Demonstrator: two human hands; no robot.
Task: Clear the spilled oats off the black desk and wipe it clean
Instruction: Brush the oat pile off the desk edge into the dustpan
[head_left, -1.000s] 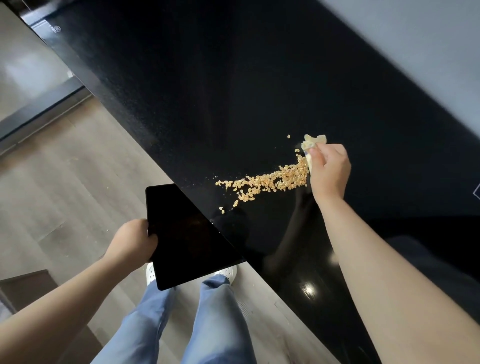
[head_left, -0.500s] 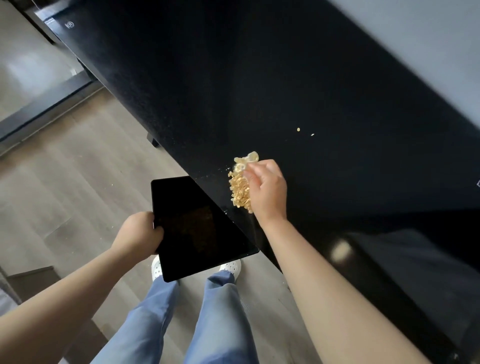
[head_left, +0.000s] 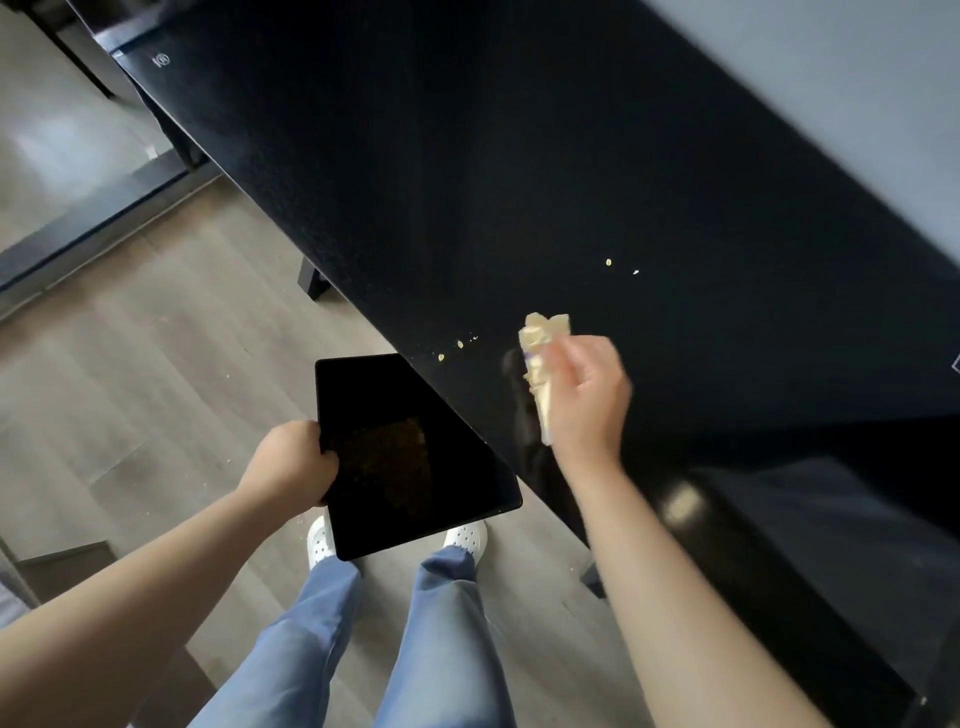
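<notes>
Oats (head_left: 395, 462) are mostly lying in a brownish patch on the flat black tray (head_left: 363, 384). The left hand (head_left: 291, 462) grips the tray by its left edge, fingers curled round it, and it's tucked right up against the front edge of the black surface (head_left: 467, 182). A few stray flakes (head_left: 460, 343) sit near that edge, with two more flakes (head_left: 609, 262) farther back. Right hand (head_left: 587, 400) has its fingers bunched round a crumpled pale wipe (head_left: 543, 338). It's kinda blurry, so I can't tell if it touches the surface.
</notes>
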